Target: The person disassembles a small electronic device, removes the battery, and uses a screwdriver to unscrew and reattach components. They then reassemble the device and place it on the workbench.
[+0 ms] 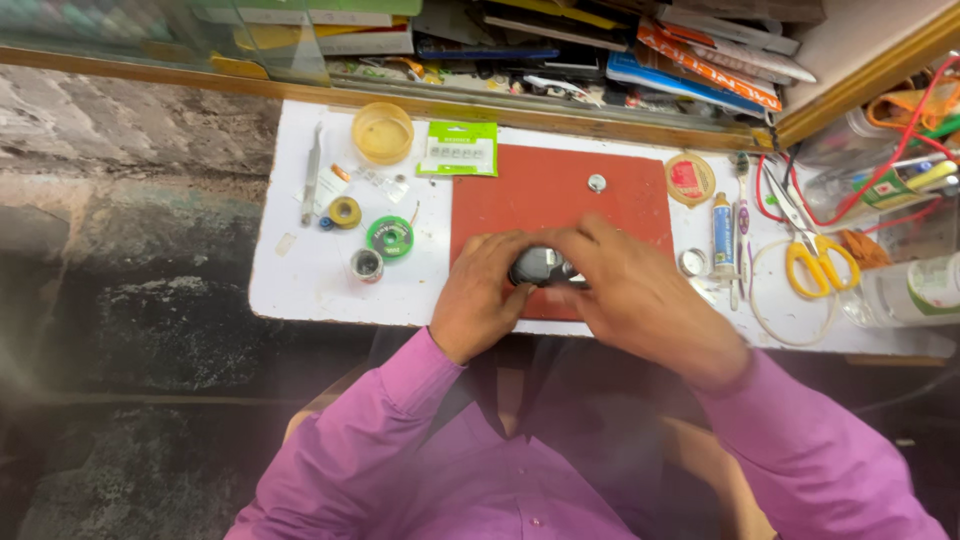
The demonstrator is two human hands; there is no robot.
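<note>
A small white worktop (300, 285) spans the middle of the frame, set against a rough dark wall on the left and cluttered shelving along the top. Lowest in the frame, purple sleeves (380, 440) rise toward the bench. At centre, just above them, the left hand (480, 295) and the right hand (640, 295) meet over the lower edge of a red mat (560, 190); both are closed around a small dark, rounded device (540, 267), fingers wrapped about its sides, so that only its top shows between them. Left of the hands lie a green spool (390, 237), a small metal roll (366, 265) and a yellow tape ring (346, 212). Right of the hands stand a white-and-blue tube (723, 233) and, further right, yellow-handled scissors (820, 265) inside a loop of white cord. Higher on the mat sits a small round silver piece (597, 183). Beyond, at the far edge of the worktop, are a yellow bowl (382, 132), a green card package (459, 149) and a round tin with a red top (689, 178). Red wires (905, 130) trail at the upper right.
</note>
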